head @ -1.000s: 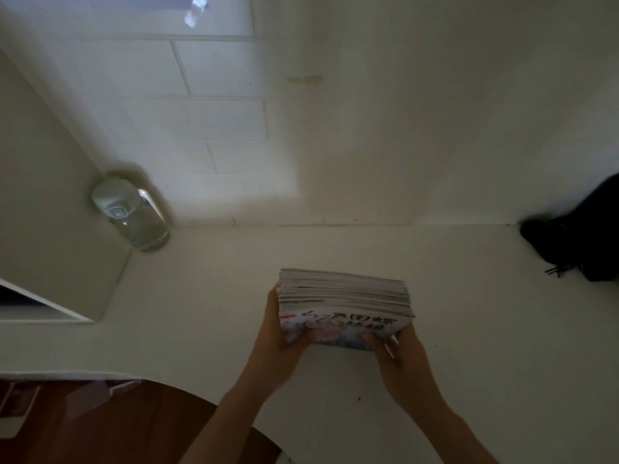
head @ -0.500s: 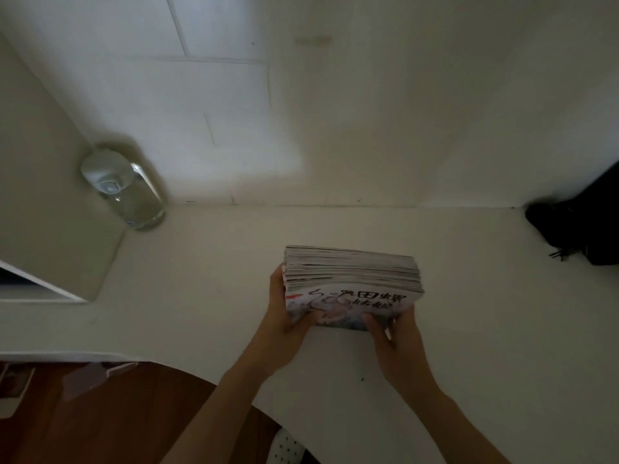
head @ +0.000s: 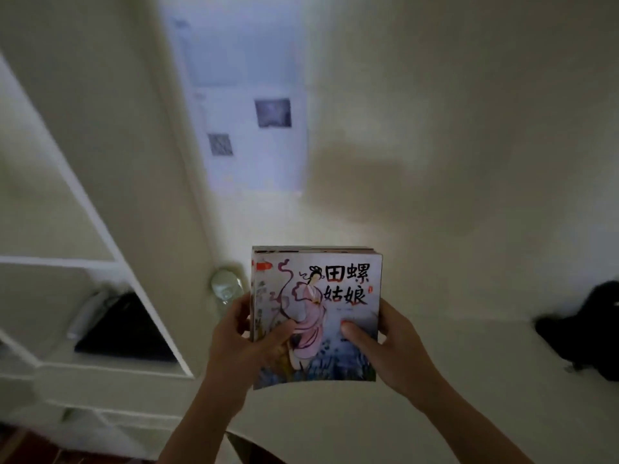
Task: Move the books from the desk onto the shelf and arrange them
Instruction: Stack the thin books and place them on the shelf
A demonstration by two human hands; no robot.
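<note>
A stack of thin picture books (head: 331,296) is held upright in the air above the white desk (head: 469,380), its front cover facing me with a painted figure in pink and black Chinese characters. My left hand (head: 241,339) grips the stack's left edge, thumb across the cover. My right hand (head: 385,343) grips the right edge, thumb also on the cover. The white shelf unit (head: 100,262) stands to the left, with open compartments.
A flat black item (head: 127,329) and a grey object lie in one shelf compartment. A clear glass jar (head: 226,286) sits on the desk behind the books. A black object (head: 586,329) is at the desk's right. Papers hang on the wall (head: 248,105).
The stack lay flat on the desk between both hands; now it is lifted and tilted upright with the cover toward me. The view has swung up and left, bringing the shelf in.
</note>
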